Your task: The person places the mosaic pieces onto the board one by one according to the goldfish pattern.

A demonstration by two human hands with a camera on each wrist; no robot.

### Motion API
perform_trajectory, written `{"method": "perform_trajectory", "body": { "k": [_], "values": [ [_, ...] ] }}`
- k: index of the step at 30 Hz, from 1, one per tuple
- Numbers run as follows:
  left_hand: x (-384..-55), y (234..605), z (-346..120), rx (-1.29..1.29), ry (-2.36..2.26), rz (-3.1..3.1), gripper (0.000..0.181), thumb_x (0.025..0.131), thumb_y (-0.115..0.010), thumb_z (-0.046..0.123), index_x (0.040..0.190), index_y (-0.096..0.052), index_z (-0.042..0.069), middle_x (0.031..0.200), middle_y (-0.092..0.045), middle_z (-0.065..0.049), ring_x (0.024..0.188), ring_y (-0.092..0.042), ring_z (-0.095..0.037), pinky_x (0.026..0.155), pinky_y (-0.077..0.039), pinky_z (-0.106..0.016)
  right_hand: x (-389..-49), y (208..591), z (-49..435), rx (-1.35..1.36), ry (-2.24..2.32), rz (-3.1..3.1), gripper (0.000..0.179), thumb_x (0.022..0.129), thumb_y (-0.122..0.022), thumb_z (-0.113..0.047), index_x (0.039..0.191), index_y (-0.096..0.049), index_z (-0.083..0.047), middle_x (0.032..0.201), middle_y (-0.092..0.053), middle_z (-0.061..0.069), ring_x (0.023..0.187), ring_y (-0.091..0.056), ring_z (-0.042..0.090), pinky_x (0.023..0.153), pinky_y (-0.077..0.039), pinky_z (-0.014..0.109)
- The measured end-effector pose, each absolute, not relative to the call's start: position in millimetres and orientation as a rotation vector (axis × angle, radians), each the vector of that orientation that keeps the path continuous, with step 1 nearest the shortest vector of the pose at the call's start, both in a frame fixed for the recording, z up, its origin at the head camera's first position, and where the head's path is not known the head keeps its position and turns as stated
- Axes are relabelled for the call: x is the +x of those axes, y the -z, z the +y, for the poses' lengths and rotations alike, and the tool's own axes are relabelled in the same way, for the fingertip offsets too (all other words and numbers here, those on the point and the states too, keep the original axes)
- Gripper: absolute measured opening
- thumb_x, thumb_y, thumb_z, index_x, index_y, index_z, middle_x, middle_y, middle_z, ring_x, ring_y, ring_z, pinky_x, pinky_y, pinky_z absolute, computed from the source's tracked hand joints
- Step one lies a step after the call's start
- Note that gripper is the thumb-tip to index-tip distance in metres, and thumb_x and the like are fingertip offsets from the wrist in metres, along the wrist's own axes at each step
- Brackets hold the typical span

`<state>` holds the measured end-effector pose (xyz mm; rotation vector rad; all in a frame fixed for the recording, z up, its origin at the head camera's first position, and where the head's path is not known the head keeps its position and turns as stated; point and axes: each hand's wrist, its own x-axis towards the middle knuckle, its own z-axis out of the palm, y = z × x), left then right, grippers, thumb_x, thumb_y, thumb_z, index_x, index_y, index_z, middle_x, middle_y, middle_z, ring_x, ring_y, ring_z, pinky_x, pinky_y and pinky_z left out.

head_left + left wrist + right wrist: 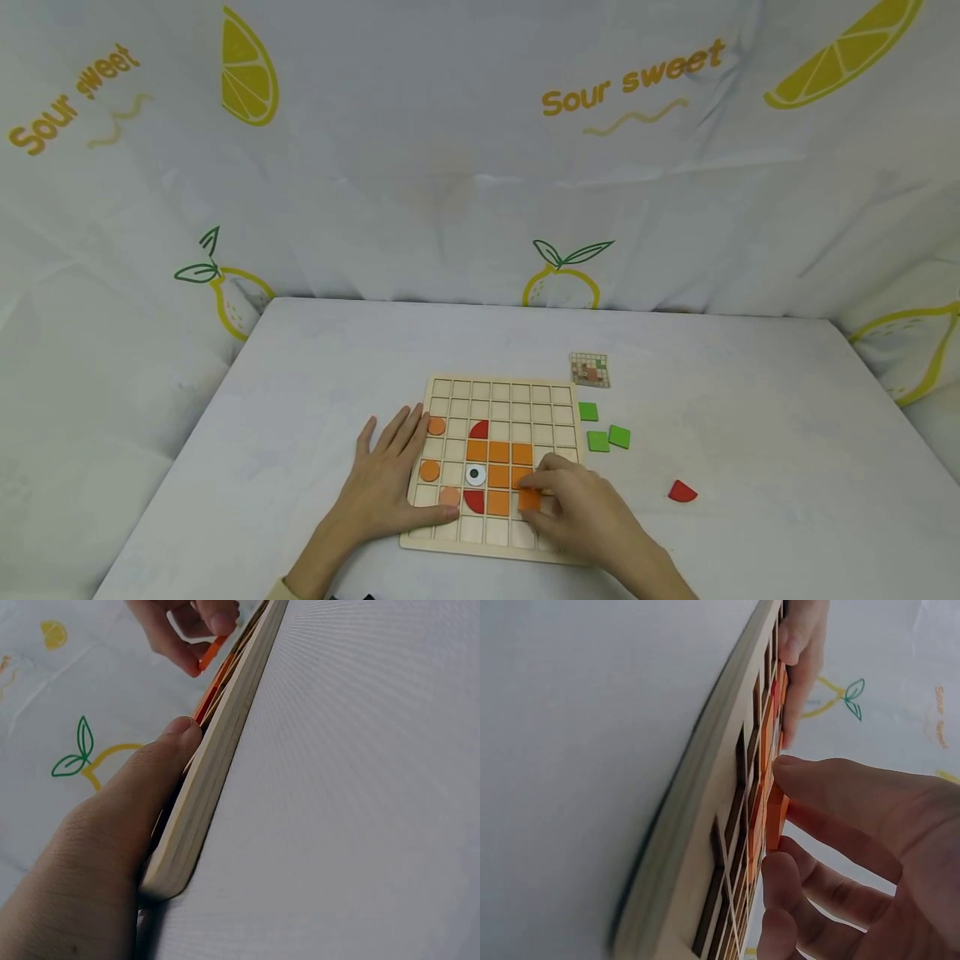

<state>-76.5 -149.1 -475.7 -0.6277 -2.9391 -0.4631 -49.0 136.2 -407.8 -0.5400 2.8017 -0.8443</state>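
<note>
A wooden grid board [495,552] lies on the table, with an area of orange square tiles [498,452] set in its cells. My left hand [382,487] rests on the board's left side, fingers spread and straight, thumb along the lower left cells. Between thumb and fingers, my right hand [585,508] pinches an orange square tile [778,816], tilted just over the grid near the lower right of the orange area. A white disc with a black dot [476,474] sits between two red quarter-circle tiles [474,502]. Orange round tiles [430,471] occupy cells near the left hand.
Three green square tiles [597,441] lie off the board's right edge. Farther right is a loose red quarter-circle tile [682,492]. A small pattern card [590,370] lies behind the board's far right corner. A lemon-printed white cloth [450,208] hangs behind the table.
</note>
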Motion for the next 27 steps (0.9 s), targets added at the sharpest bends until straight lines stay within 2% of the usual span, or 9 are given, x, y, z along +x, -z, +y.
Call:
{"method": "perform_trajectory", "body": {
  "k": [11,27],
  "values": [
    [-76.7,475.7,-148.9,-0.622,0.477,-2.949,0.128,0.068,-0.059,0.093,0.16,-0.033,0.008,0.169,-0.03,-0.007,0.158,-0.027,-0.029,0.122,-0.01,-0.068,-48.6,412.2,130.3,-0.597,0.85,2.798,0.025,0.078,-0.085,-0.014,0.103,-0.081,-0.013,0.084,-0.06,-0.009,0.057,-0.038,-0.001,0.051,-0.035,0.017],
    [-76.6,475.8,-149.7,-0.633,0.461,-2.931,0.128,0.068,-0.06,0.092,0.16,-0.033,0.008,0.169,-0.031,-0.007,0.158,-0.028,-0.029,0.122,-0.011,-0.068,-47.2,412.3,128.1,-0.608,0.826,2.794,0.028,0.078,-0.085,-0.013,0.106,-0.082,-0.014,0.087,-0.057,-0.01,0.06,-0.039,-0.001,0.053,-0.035,0.017]
  ]
}}
